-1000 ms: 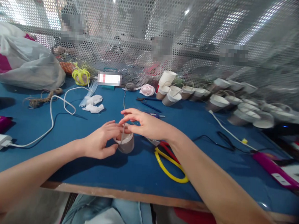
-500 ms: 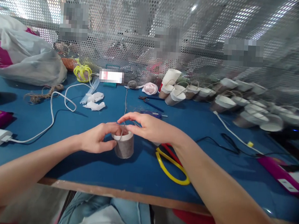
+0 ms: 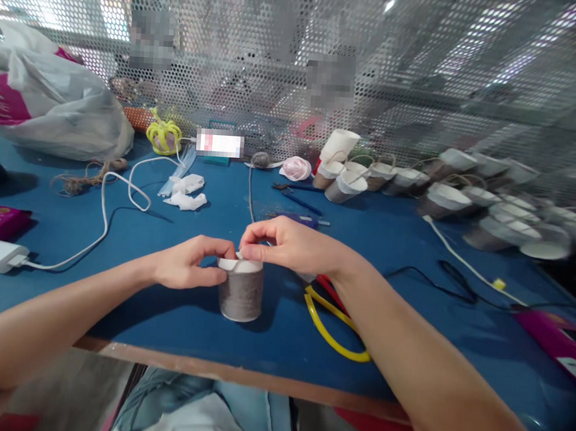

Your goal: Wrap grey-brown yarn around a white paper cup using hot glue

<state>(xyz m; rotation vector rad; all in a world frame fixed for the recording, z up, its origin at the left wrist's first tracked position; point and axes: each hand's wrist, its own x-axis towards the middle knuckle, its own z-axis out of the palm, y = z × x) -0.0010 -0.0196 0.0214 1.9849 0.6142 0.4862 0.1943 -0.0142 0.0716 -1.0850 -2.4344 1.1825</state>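
Note:
A paper cup (image 3: 241, 295) wrapped in grey cord, with a white rim, stands on the table in front of me. My left hand (image 3: 195, 262) grips its left rim, the thumb outside and the fingers dipping inside. Over the right side of the rim, my right hand (image 3: 286, 244) is closed in a pinch. A thin grey cord (image 3: 251, 197) runs from a small grey ball (image 3: 260, 160) at the back down to the right fingertips, which partly hide its end.
Yellow-and-red-handled scissors (image 3: 335, 322) lie right of the cup, partly under my right forearm. Dark-handled pliers (image 3: 299, 197) lie behind. Several similar cups with handles (image 3: 346, 185) line the back right. A white cable (image 3: 103, 211), crumpled white scraps (image 3: 186, 193) and a plastic bag (image 3: 79, 112) are left.
The cord that hung over the cup's front rim has left that spot and now leads to my right fingertips. The cup stands more upright and slightly nearer. My left hand keeps its hold.

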